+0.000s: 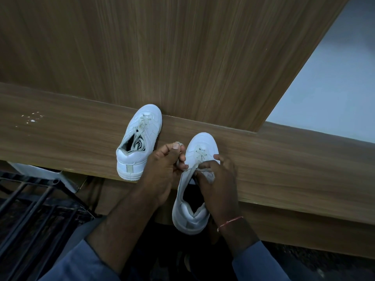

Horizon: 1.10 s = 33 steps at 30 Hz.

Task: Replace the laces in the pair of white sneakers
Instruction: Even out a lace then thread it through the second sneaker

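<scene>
Two white sneakers lie on a wooden ledge [284, 163]. The left sneaker [140, 138] stands alone with its toe against the wooden panel, its grey-white lace loose and partly coiled inside the opening. The right sneaker [194, 179] hangs its heel over the ledge's front edge. My left hand [164, 171] pinches a length of the right sneaker's lace [199, 154] beside the shoe's left side. My right hand [217, 179] lies over the tongue and eyelets, its fingers curled on the lace there. The lace is threaded only through the eyelets near the toe.
An upright wooden panel [182, 57] rises behind the ledge. White specks [32, 118] dot the ledge at the far left. A black metal frame [30, 199] sits below on the left. A pale wall [334, 88] shows at the right.
</scene>
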Tool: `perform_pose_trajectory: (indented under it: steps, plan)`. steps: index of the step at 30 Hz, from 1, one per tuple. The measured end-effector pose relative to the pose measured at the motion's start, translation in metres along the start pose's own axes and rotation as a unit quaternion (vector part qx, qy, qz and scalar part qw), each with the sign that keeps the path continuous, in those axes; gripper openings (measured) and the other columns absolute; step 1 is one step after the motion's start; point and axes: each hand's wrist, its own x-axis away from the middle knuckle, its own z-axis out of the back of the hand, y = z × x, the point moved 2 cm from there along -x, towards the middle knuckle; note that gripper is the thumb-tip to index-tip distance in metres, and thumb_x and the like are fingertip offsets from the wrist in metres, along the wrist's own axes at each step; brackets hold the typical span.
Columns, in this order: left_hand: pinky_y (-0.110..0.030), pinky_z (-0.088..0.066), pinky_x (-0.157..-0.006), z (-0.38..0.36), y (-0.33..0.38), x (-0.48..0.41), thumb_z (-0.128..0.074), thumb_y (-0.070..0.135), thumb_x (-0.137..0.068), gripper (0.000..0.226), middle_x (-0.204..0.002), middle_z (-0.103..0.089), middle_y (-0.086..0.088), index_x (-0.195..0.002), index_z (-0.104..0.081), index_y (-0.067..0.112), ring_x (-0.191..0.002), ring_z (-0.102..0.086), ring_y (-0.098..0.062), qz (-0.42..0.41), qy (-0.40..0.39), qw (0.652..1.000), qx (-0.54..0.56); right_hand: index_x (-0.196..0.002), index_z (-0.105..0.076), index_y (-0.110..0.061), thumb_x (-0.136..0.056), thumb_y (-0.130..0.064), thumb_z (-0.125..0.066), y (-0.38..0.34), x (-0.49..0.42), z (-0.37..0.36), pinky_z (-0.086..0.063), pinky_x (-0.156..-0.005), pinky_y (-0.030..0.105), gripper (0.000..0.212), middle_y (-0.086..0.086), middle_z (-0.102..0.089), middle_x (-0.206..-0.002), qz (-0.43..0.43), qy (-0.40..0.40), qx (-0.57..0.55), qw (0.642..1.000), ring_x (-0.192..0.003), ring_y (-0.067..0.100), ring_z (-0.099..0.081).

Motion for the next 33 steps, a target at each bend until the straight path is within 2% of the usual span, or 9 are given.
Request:
perform_pose_trajectory:
  steps: [5, 9, 12, 14, 18, 21, 27, 30, 33]
  plan:
    - [-0.02, -0.042, -0.054, 0.007, 0.006, 0.002, -0.054, 0.021, -0.097, 0.021, -0.06, -0.057, 0.006, -0.083, -0.066, 0.011, -0.045, -0.042, -0.003, -0.068, 0.035, 0.99, -0.122, -0.118, -0.061, -0.023, -0.088, -0.03, -0.068, 0.004, -0.001, -0.001, -0.052, -0.092, 0.036, 0.031, -0.006, -0.065, -0.112, -0.042, -0.047, -0.048, 0.997, -0.105, 0.01, -0.062]
    - [-0.018, -0.037, -0.059, 0.012, 0.003, 0.001, -0.059, 0.021, -0.093, 0.023, -0.068, -0.068, 0.005, -0.076, -0.073, 0.013, -0.067, -0.063, -0.008, -0.174, -0.041, 0.783, -0.596, -0.119, -0.06, -0.023, -0.09, -0.03, -0.066, 0.002, -0.002, 0.0, -0.053, -0.091, 0.033, 0.03, -0.007, -0.065, -0.112, -0.04, -0.056, -0.044, 0.997, -0.105, 0.007, -0.061]
    - [-0.026, -0.035, -0.064, 0.009, -0.005, 0.0, -0.056, 0.026, -0.094, 0.024, -0.086, -0.07, -0.009, -0.088, -0.072, 0.008, -0.081, -0.063, -0.023, -0.133, -0.063, 0.715, -0.684, -0.117, -0.06, -0.024, -0.09, -0.028, -0.066, 0.002, -0.003, 0.002, -0.052, -0.092, 0.031, 0.028, -0.007, -0.065, -0.114, -0.044, -0.061, -0.044, 0.996, -0.106, 0.007, -0.061]
    - [-0.027, -0.037, -0.064, 0.008, -0.004, 0.0, -0.055, 0.027, -0.094, 0.024, -0.085, -0.069, -0.008, -0.086, -0.07, 0.01, -0.081, -0.063, -0.023, -0.156, -0.053, 0.728, -0.666, -0.118, -0.06, -0.024, -0.09, -0.027, -0.066, 0.002, -0.003, 0.003, -0.051, -0.091, 0.026, 0.029, -0.008, -0.064, -0.115, -0.047, -0.065, -0.048, 0.996, -0.107, 0.007, -0.06]
    - [-0.027, -0.042, -0.059, 0.01, 0.002, 0.003, -0.051, 0.025, -0.098, 0.028, -0.07, -0.059, -0.008, -0.076, -0.064, 0.017, -0.059, -0.051, -0.015, -0.108, -0.06, 0.933, -0.337, -0.117, -0.061, -0.025, -0.09, -0.03, -0.067, 0.002, -0.004, 0.005, -0.049, -0.09, 0.024, 0.028, -0.01, -0.065, -0.114, -0.055, -0.059, -0.064, 0.995, -0.106, 0.005, -0.06]
    - [-0.022, -0.035, -0.056, 0.012, -0.001, 0.002, -0.049, 0.023, -0.099, 0.03, -0.069, -0.043, -0.009, -0.072, -0.062, 0.016, -0.055, -0.038, -0.008, -0.046, -0.05, 0.986, -0.153, -0.115, -0.062, -0.026, -0.089, -0.033, -0.068, 0.001, -0.005, 0.005, -0.048, -0.091, 0.022, 0.028, -0.012, -0.064, -0.114, -0.061, -0.071, -0.08, 0.992, -0.108, 0.002, -0.059]
    - [-0.024, -0.038, -0.054, 0.024, 0.0, -0.007, -0.056, 0.027, -0.093, 0.031, -0.054, -0.054, 0.008, -0.069, -0.059, 0.009, -0.052, -0.048, -0.005, -0.12, 0.086, 0.875, -0.461, -0.115, -0.063, -0.024, -0.089, -0.035, -0.068, 0.003, -0.004, 0.004, -0.052, -0.089, 0.024, 0.028, -0.01, -0.066, -0.112, -0.056, -0.078, -0.064, 0.993, -0.105, 0.003, -0.061]
    - [-0.028, -0.046, -0.068, 0.034, -0.012, -0.011, -0.061, 0.029, -0.086, 0.02, -0.086, -0.063, 0.001, -0.099, -0.058, 0.014, -0.079, -0.06, -0.014, -0.086, 0.045, 0.836, -0.541, -0.109, -0.067, -0.021, -0.087, -0.038, -0.07, 0.001, -0.004, 0.009, -0.047, -0.076, 0.014, 0.028, -0.007, -0.067, -0.099, -0.067, -0.075, -0.031, 0.994, -0.091, 0.002, -0.062]
    - [-0.038, -0.046, -0.092, 0.034, -0.021, -0.015, -0.056, 0.04, -0.082, 0.062, -0.122, -0.055, -0.015, -0.135, -0.044, 0.009, -0.111, -0.055, -0.032, -0.128, 0.016, 0.789, -0.6, -0.102, -0.069, -0.02, -0.086, -0.037, -0.072, 0.0, -0.001, 0.017, -0.053, -0.072, 0.025, 0.024, -0.006, -0.069, -0.08, -0.082, -0.089, -0.038, 0.992, -0.074, 0.005, -0.065]
